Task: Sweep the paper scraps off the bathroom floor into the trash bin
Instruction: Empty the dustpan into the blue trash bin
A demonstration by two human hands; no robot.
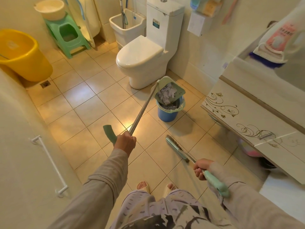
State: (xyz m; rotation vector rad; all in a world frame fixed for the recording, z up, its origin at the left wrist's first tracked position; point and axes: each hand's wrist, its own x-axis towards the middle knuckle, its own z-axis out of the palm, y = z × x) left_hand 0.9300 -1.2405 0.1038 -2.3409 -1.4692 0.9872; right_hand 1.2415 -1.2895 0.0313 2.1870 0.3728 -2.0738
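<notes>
My left hand (125, 142) grips the long grey handle of a pale green dustpan (178, 91). The pan is tilted over the blue trash bin (166, 115), which has a light green liner. Pale paper scraps (165, 95) fill the pan and slide into the bin. My right hand (201, 168) holds the mint green broom handle. The broom head (175, 148) hangs low over the tiles, right of centre and nearer to me than the bin.
A white toilet (140, 60) stands just behind the bin. A vanity cabinet (247, 116) lines the right side. At far left are a yellow tub (21, 53), a green stool (67, 35) and a floor drain (45, 84). My slippered feet (156, 187) are below.
</notes>
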